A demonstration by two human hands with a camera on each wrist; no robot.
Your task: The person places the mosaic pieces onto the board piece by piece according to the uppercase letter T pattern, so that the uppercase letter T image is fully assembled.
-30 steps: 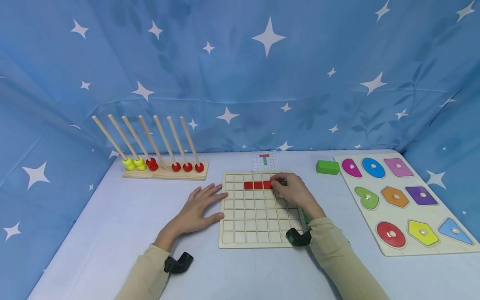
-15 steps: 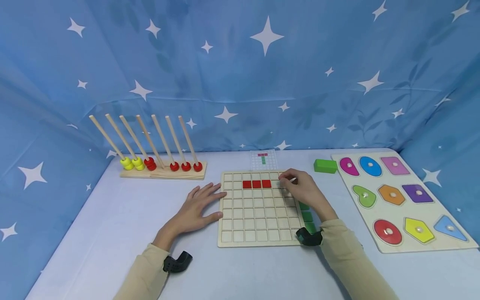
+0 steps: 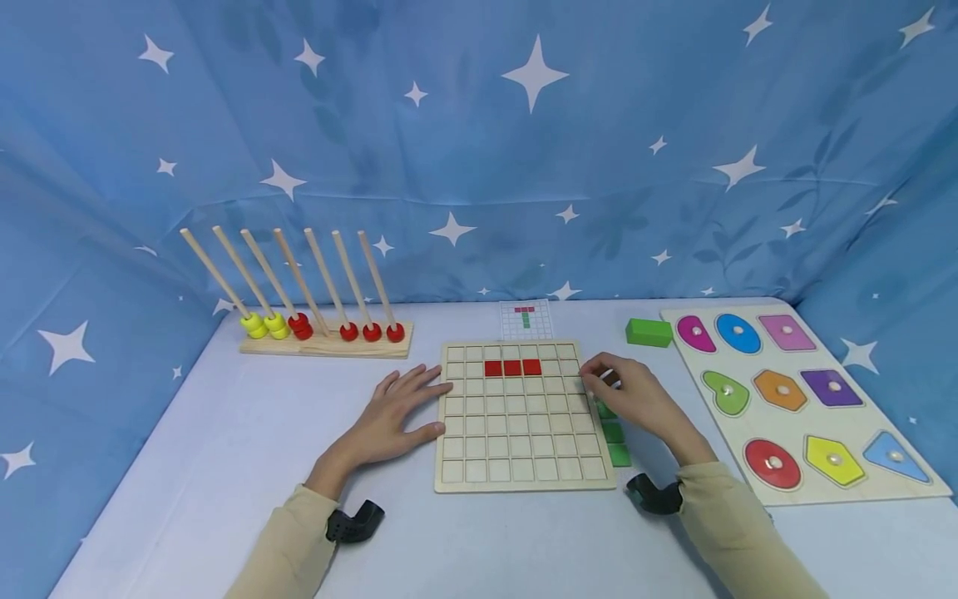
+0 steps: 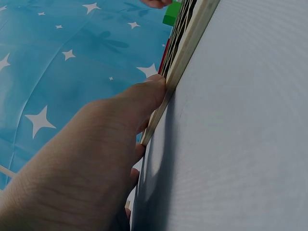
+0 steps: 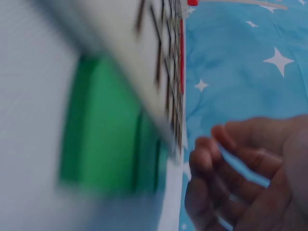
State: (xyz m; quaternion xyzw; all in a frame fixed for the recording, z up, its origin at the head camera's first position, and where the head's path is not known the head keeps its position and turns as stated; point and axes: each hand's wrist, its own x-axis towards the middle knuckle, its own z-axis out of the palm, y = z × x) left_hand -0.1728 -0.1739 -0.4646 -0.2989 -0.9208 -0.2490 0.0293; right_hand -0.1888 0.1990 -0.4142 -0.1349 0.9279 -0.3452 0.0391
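A wooden grid board [image 3: 451,487] lies on the table with three red square tiles [image 3: 512,368] side by side in its second row from the back. My left hand [image 3: 392,418] is spread flat at the board's left edge, and in the left wrist view its thumb [image 4: 149,91] touches that edge. Off the board's right edge hovers my right hand [image 3: 636,395], with its fingers loosely bent and nothing seen between them. Beneath it, green square tiles [image 3: 613,433] line the table along that edge; they look blurred in the right wrist view.
Behind the board lies a printed card [image 3: 539,333] with a T of coloured squares. A green block [image 3: 649,333] sits beside the knobbed shape puzzle [image 3: 786,424] at right. The bead-and-peg stand [image 3: 352,347] is at the back left, before a starry blue cloth [image 3: 479,125].
My right hand has moved away from the red tiles to the right, past the board's edge, uncovering several grid cells and the green tiles. The left hand stays in place.
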